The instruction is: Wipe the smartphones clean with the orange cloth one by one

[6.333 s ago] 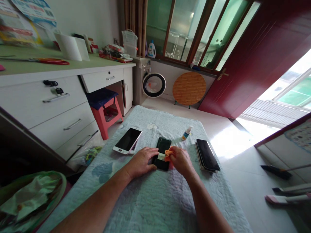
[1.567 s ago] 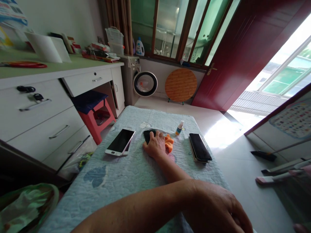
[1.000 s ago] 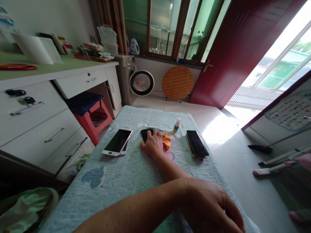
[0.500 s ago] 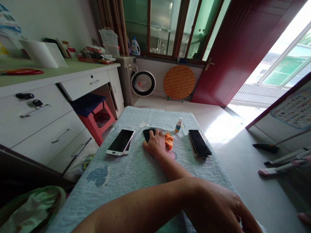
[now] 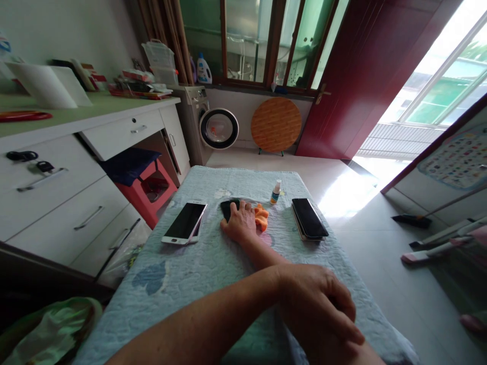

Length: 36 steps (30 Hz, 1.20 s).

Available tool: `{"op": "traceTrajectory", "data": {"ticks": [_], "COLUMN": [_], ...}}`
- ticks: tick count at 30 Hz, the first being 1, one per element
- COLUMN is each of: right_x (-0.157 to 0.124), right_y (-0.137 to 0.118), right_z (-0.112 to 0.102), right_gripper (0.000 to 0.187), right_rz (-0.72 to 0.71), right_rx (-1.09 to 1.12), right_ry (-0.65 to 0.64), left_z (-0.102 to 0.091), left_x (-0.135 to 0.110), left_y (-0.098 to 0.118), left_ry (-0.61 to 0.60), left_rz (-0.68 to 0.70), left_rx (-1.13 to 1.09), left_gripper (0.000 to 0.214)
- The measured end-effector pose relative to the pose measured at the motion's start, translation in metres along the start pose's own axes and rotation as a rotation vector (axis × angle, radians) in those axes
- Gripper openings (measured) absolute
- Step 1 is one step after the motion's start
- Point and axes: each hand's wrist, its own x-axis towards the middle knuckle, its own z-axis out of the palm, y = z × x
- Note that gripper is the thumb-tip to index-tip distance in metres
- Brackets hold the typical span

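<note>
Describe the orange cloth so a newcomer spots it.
Find the pale blue quilted cover. There the right hand rests on a dark phone, the cloth crumpled just right of the hand. It's all orange, unlike that phone or the nearby spray bottle.

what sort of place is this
Probably a room in a home, perhaps partly for laundry: there is an open front-loading washing machine, a detergent-style bottle by the window, and a cushioned plastic stool at the desk.

The right hand (image 5: 243, 223) partly hides a black phone (image 5: 229, 208).
</note>
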Motion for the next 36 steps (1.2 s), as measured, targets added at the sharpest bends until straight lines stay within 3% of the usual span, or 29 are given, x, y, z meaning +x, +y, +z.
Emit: {"op": "traceTrajectory", "data": {"ticks": [4, 8, 12, 18, 21, 24, 26, 31, 36], "right_x": [0.0, 0.0, -0.001, -0.001, -0.001, -0.001, -0.001, -0.002, -0.002], "right_y": [0.0, -0.001, -0.001, -0.001, -0.001, 0.0, 0.0, 0.0, 0.0], "right_z": [0.001, 0.0, -0.001, -0.001, -0.001, 0.0, 0.0, 0.0, -0.002], "right_gripper": [0.04, 0.042, 0.042, 0.041, 0.041, 0.041, 0.041, 0.041, 0.04], "right_rz": [0.011, 0.01, 0.01, 0.022, 0.016, 0.012, 0.009, 0.005, 0.003], "right_rx": [-0.004, -0.003, -0.003, -0.002, 0.003, 0.005, 0.001, -0.015, -0.014], "right_ry": [-0.015, -0.006, -0.006, -0.007, -0.014, -0.017, -0.008, 0.004, 0.009], "left_z": [-0.004, 0.001, 0.004, -0.003, -0.004, -0.003, -0.004, -0.006, -0.004], "left_x": [-0.008, -0.01, -0.014, -0.026, -0.025, -0.021, -0.02, -0.023, -0.029], "left_y": [0.002, 0.004, -0.002, -0.007, -0.002, 0.003, 0.004, -0.002, -0.005], "left_ry": [-0.023, -0.013, 0.089, 0.216, 0.167, 0.028, 0.007, 0.054, 0.194], "left_rz": [0.159, 0.109, 0.054, 0.037, 0.083, 0.153, 0.133, 0.078, 0.053], "left_rx": [0.031, 0.034, -0.018, 0.115, 0.111, 0.1, 0.121, 0.09, 0.106], "left_gripper": [0.02, 0.016, 0.016, 0.019, 0.016, 0.026, 0.029, 0.019, 0.018]}}
